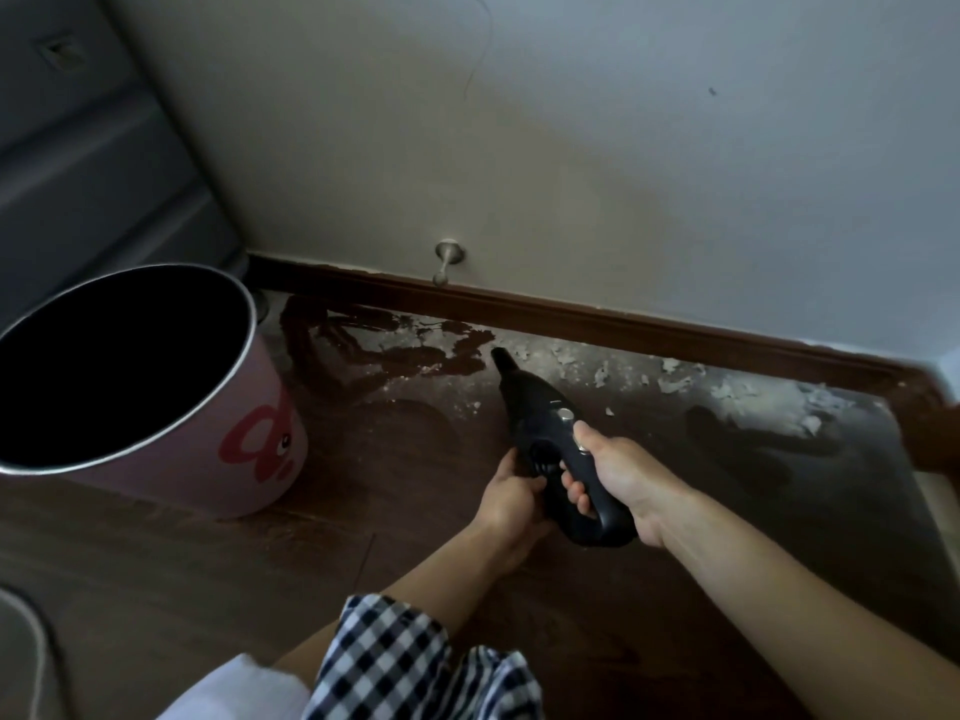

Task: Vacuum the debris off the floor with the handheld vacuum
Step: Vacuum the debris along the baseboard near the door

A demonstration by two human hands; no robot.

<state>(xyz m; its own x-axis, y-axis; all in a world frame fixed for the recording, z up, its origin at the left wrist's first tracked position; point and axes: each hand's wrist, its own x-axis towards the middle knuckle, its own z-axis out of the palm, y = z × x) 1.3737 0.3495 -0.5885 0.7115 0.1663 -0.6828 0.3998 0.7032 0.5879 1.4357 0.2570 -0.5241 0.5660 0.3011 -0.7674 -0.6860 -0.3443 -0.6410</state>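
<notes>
The black handheld vacuum point(545, 423) points away from me, its narrow nozzle tip near white debris on the dark wooden floor. My right hand point(618, 475) grips the looped handle, thumb lying on top near a silver button. My left hand point(506, 493) holds the vacuum's body from the left side, fingers curled against it. White flakes and dust, the debris point(675, 381), lie in a band along the baseboard, thickest to the right of the nozzle. Left of the nozzle the floor shows dark swept streaks through the dust.
A pink bin point(156, 387) with a red cartoon print stands at the left. A dark wooden baseboard point(623, 324) runs along the pale wall, with a metal door stopper point(447, 259) above it. A checked cloth point(415, 662) covers my knee at the bottom.
</notes>
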